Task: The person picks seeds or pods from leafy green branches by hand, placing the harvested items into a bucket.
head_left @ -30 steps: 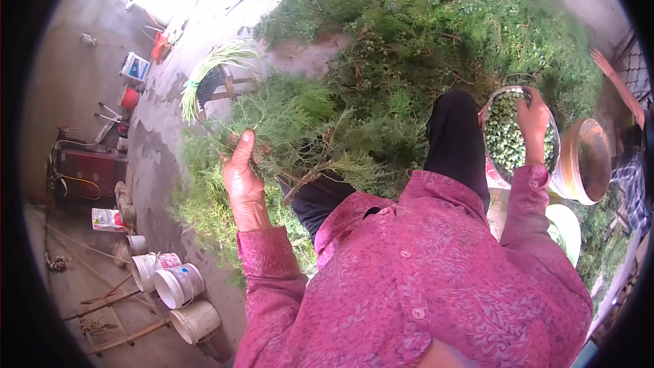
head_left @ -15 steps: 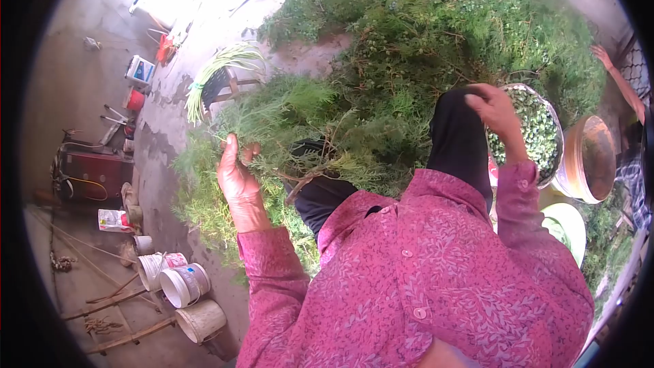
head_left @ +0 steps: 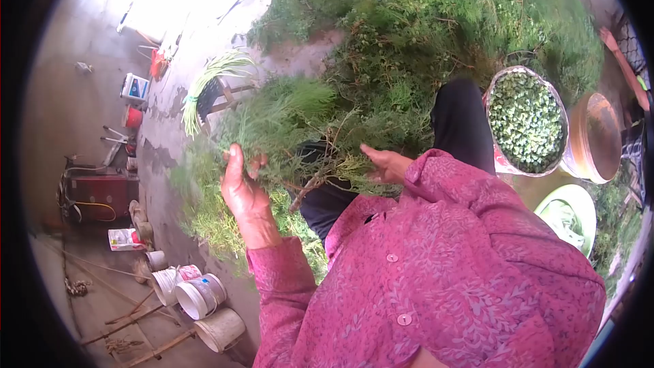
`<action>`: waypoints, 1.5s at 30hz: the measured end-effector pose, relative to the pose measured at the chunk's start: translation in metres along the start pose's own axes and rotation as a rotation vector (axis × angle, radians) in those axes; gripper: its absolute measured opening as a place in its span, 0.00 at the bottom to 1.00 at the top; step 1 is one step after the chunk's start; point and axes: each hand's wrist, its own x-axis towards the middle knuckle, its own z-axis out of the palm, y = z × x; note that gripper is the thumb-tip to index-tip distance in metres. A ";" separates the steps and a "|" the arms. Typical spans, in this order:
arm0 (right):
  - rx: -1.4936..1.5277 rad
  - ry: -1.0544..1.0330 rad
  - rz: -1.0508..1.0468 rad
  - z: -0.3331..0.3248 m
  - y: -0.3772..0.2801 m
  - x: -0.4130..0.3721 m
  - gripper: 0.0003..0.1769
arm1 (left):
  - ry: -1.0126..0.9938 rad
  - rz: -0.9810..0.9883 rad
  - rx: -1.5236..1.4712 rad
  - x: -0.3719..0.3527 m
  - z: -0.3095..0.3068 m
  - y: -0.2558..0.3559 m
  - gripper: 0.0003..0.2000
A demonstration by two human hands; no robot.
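A cut evergreen branch (head_left: 310, 180) lies across my lap, its feathery green sprays spreading up and to the left. My left hand (head_left: 244, 187) is at the left side of the branch, thumb up and fingers curled around some of its foliage. My right hand (head_left: 388, 165) is near the branch's right side, palm turned inward, with its fingers apart and nothing visible in it. On the right stands a basket (head_left: 528, 121) full of small green pieces.
Piled branches (head_left: 422, 34) cover the floor ahead. An orange-brown bucket (head_left: 599, 138) and a pale green basin (head_left: 569, 218) stand at right. Another person's arm (head_left: 623, 68) shows at far right. White buckets (head_left: 201, 296) lie lower left; a stool (head_left: 221, 99) holds long green stems (head_left: 197, 99).
My right hand has moved left from beside the basket to the branch over my lap. My left hand stays at the foliage. The view has shifted slightly.
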 end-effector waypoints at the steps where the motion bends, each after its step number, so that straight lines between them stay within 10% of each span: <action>1: 0.012 0.001 0.004 -0.002 -0.001 0.010 0.46 | -0.007 -0.007 0.009 0.001 -0.004 -0.001 0.19; 10: 0.018 -0.147 -0.376 0.004 -0.016 0.054 0.41 | -0.002 -0.084 0.145 -0.020 -0.009 0.009 0.24; 17: 0.638 0.122 -0.037 0.003 -0.022 0.127 0.23 | -0.188 -0.052 0.039 -0.036 -0.025 0.025 0.26; 23: -0.049 0.365 -0.050 -0.063 0.042 0.173 0.27 | -0.077 0.053 0.090 -0.050 -0.021 0.033 0.32; 25: -0.207 -0.175 -0.790 -0.084 0.064 0.293 0.28 | 0.029 0.093 0.110 -0.056 -0.019 0.036 0.29; 29: -1.061 0.286 -0.917 -0.001 -0.031 0.066 0.26 | 0.028 0.234 -0.022 -0.041 -0.052 0.052 0.18; 33: -0.441 0.007 -1.167 -0.030 -0.034 0.122 0.22 | 0.318 0.317 0.015 -0.038 -0.069 0.078 0.16; 35: 0.753 -0.157 -0.503 0.039 -0.073 0.015 0.15 | 0.282 0.282 -0.056 -0.041 -0.094 0.086 0.15; 39: 0.579 -0.252 -0.736 0.052 -0.082 -0.040 0.12 | 0.219 0.251 -0.096 -0.054 -0.133 0.097 0.12; 45: 1.582 -1.165 0.699 0.021 -0.107 -0.045 0.18 | 0.395 0.300 -0.008 -0.077 -0.138 0.099 0.13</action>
